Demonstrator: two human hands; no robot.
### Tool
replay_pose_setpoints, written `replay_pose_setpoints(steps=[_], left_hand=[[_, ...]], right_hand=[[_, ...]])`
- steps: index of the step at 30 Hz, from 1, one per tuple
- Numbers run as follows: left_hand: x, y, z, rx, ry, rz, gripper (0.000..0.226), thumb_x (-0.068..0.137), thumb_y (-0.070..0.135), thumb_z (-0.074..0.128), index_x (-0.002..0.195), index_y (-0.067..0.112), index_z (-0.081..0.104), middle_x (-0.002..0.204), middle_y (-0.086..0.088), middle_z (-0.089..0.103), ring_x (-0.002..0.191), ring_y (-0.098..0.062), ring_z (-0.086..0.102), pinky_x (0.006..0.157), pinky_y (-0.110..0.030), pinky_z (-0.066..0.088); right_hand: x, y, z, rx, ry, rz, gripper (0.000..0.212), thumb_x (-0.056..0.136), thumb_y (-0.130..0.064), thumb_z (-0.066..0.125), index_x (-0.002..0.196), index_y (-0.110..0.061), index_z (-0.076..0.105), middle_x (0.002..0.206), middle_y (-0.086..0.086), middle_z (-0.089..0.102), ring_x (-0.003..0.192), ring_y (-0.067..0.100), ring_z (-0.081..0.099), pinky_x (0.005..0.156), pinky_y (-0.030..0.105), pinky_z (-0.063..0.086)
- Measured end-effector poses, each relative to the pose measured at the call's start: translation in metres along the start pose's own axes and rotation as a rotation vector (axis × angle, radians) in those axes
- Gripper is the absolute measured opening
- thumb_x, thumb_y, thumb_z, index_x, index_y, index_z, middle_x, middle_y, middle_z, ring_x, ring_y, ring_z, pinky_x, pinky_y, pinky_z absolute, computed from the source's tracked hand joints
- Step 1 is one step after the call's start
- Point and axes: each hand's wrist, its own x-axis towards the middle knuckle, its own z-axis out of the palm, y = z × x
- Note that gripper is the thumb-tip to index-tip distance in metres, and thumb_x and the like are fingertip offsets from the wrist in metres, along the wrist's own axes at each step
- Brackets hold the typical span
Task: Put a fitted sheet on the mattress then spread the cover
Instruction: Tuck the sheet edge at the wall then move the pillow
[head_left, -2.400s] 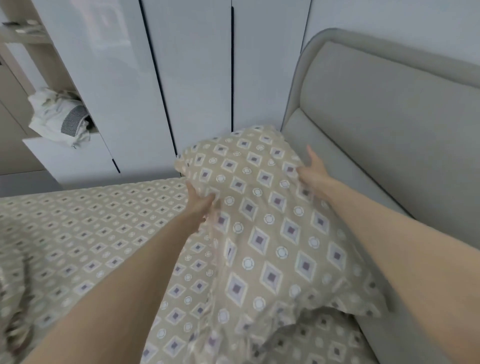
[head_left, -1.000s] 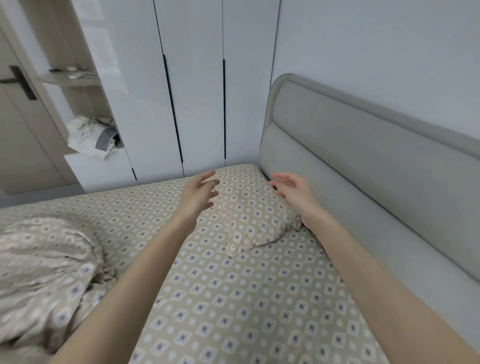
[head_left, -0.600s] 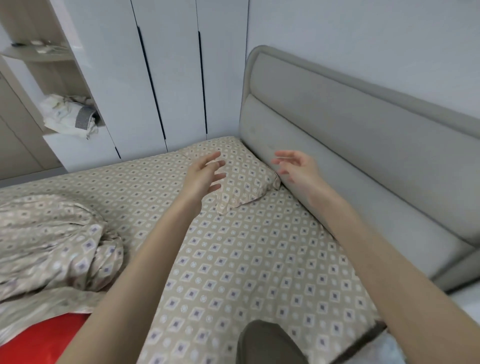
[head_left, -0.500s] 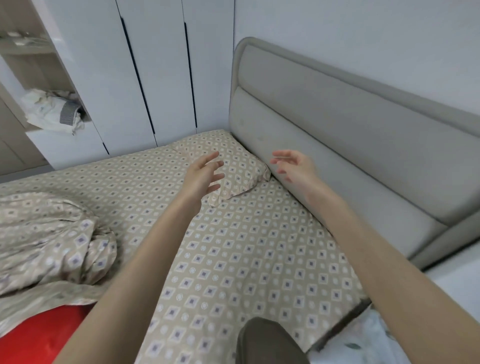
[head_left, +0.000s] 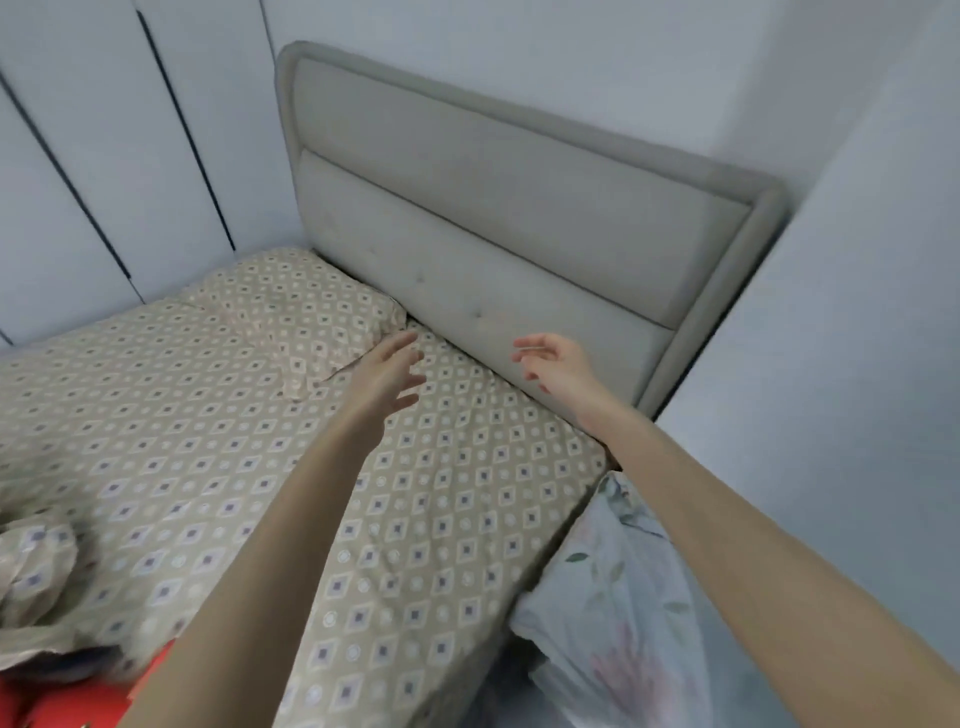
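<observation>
A beige fitted sheet (head_left: 441, 519) with a diamond print lies over the mattress, up to the grey headboard. A pillow (head_left: 306, 317) in the same print rests at the far corner against the headboard. The matching cover (head_left: 36, 577) is bunched in a heap at the left edge. My left hand (head_left: 387, 376) hovers just right of the pillow, fingers relaxed and holding nothing. My right hand (head_left: 553, 366) is raised in front of the headboard, fingers loosely spread and empty.
The grey padded headboard (head_left: 519, 218) stands against the wall. White wardrobe doors (head_left: 130, 156) close off the far side of the bed. A pale floral pillow (head_left: 618, 618) lies beside the bed's near right edge. Something red (head_left: 67, 701) shows at bottom left. A white wall (head_left: 857, 312) is on the right.
I put the pillow down at the headboard and let go with both hands. The view has since swung right, and both empty hands have drifted right, away from the pillow.
</observation>
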Motion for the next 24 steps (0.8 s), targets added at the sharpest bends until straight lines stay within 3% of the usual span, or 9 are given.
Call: replay_pose_setpoints(steps=[8,12,15,17,19,21,24], left_hand=[[-0.065,-0.051,0.121,0.174,-0.238,-0.007,0.039,0.098,0.018,0.044,0.137,0.021,0.046,0.129,-0.002,0.054,0.107,-0.022,0.057,0.094,-0.037,0.046],[-0.101,-0.082,0.177,0.275,-0.338,-0.017,0.039,0.098,0.016,0.042,0.137,0.018,0.047,0.123,-0.004,0.055,0.104,-0.021,0.055,0.093,-0.036,0.044],[-0.115,-0.1,0.211,0.332,-0.41,-0.028,0.037,0.098,0.013,0.04,0.133,0.018,0.05,0.107,-0.003,0.056,0.092,-0.019,0.054,0.083,-0.029,0.045],[-0.115,-0.11,0.233,0.387,-0.46,-0.014,0.034,0.098,0.01,0.04,0.128,0.021,0.052,0.094,0.0,0.057,0.081,-0.016,0.052,0.07,-0.022,0.045],[-0.109,-0.12,0.253,0.48,-0.521,-0.008,0.039,0.096,0.009,0.041,0.133,0.016,0.051,0.112,-0.005,0.06,0.095,-0.02,0.056,0.081,-0.028,0.046],[-0.098,-0.132,0.273,0.581,-0.588,0.003,0.045,0.094,0.008,0.04,0.139,0.012,0.046,0.133,-0.011,0.052,0.117,-0.025,0.052,0.099,-0.037,0.041],[-0.075,-0.15,0.301,0.725,-0.66,0.036,0.045,0.093,0.011,0.042,0.137,0.014,0.047,0.135,-0.01,0.052,0.123,-0.023,0.049,0.101,-0.036,0.041]], right_hand=[[-0.112,0.102,-0.12,-0.029,0.163,0.165,0.024,0.092,-0.004,0.05,0.102,-0.022,0.062,0.107,0.003,0.067,0.072,0.0,0.052,0.065,0.014,0.039],[-0.169,0.159,-0.171,-0.037,0.263,0.285,0.028,0.091,-0.006,0.047,0.107,-0.02,0.065,0.106,0.001,0.069,0.075,0.002,0.054,0.069,0.018,0.042],[-0.196,0.193,-0.197,-0.004,0.329,0.389,0.027,0.092,-0.004,0.048,0.107,-0.018,0.065,0.105,0.004,0.069,0.085,0.015,0.063,0.074,0.027,0.052],[-0.208,0.212,-0.212,0.001,0.373,0.434,0.023,0.093,-0.006,0.053,0.111,-0.013,0.065,0.092,0.0,0.066,0.072,0.012,0.063,0.061,0.017,0.05],[-0.212,0.232,-0.224,-0.017,0.414,0.457,0.021,0.092,-0.009,0.057,0.111,-0.012,0.065,0.087,-0.005,0.063,0.072,0.009,0.059,0.056,0.009,0.043],[-0.211,0.254,-0.232,-0.03,0.45,0.513,0.019,0.091,-0.011,0.058,0.106,-0.017,0.067,0.095,-0.003,0.064,0.089,0.013,0.059,0.07,0.016,0.043],[-0.207,0.285,-0.24,-0.073,0.441,0.604,0.024,0.091,-0.01,0.053,0.109,-0.016,0.069,0.11,0.005,0.067,0.1,0.019,0.059,0.083,0.026,0.043]])
